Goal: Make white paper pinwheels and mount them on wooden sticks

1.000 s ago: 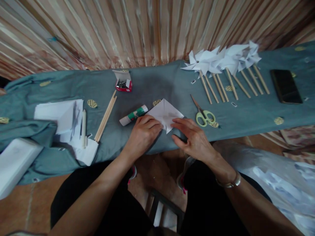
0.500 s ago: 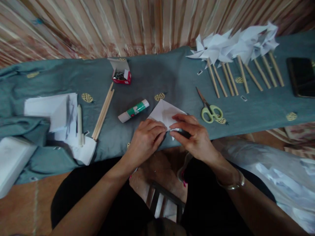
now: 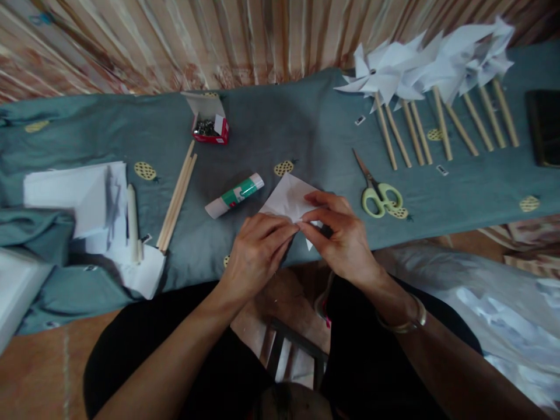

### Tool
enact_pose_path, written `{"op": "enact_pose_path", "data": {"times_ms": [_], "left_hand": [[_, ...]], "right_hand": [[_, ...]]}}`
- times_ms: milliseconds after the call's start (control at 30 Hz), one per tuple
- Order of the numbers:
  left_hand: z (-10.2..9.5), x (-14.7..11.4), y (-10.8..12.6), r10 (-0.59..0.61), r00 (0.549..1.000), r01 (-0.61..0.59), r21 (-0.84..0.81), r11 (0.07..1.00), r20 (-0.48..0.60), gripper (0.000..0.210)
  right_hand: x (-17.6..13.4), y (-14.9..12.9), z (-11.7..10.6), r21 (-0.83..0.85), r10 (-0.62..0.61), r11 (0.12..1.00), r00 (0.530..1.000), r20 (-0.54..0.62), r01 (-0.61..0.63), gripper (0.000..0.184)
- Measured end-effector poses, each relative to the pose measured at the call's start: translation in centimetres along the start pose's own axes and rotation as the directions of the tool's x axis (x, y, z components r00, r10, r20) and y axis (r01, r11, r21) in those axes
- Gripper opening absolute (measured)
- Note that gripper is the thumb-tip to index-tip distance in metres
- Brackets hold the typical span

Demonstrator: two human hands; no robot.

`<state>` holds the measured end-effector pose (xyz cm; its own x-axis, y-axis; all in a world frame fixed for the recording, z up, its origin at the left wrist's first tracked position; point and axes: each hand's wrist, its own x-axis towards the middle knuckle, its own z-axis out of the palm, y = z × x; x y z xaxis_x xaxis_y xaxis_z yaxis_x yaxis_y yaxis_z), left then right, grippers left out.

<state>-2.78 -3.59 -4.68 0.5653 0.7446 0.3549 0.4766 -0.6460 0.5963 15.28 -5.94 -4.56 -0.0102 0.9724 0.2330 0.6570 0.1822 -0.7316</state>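
The left hand (image 3: 258, 248) and right hand (image 3: 347, 236) hold the white paper sheet (image 3: 284, 195), fingertips pinched together at its near side, by the front edge of the desk (image 3: 271, 134). The sheet should be light, thin and easily creased; grip lightly by the edges. Beyond it, the paper pinwheels (image 3: 446, 64) appear equally fragile; grasp their wooden sticks (image 3: 442, 122).

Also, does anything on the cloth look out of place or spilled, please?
Only the cloth looks untidy: at the left it is bunched over part of the white papers, while elsewhere it lies mostly flat. I see nothing spilled.
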Motion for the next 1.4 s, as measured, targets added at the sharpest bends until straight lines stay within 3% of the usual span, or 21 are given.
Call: {"op": "enact_pose_path", "data": {"times_ms": [767,1067,1400], "left_hand": [[0.23,0.48,-0.19,-0.049,0.999,0.049,-0.006,0.999,0.02,0.017],[0.17,0.64,-0.22,-0.039,0.998,0.038,0.014,0.999,0.057,0.018],[0.11,0.73,-0.17,-0.022,0.998,0.02,0.035,0.999,0.057,0.017]], "right_hand": [[-0.28,-0.36,-0.16,-0.091,-0.025,0.996,0.999,-0.035,0.022,0.006],[-0.44,-0.19,-0.02,-0.142,-0.113,0.984,0.993,-0.041,0.106,0.013],[-0.57,0.22,0.09,-0.231,-0.222,0.947,0.974,0.033,0.223,0.025]]}}
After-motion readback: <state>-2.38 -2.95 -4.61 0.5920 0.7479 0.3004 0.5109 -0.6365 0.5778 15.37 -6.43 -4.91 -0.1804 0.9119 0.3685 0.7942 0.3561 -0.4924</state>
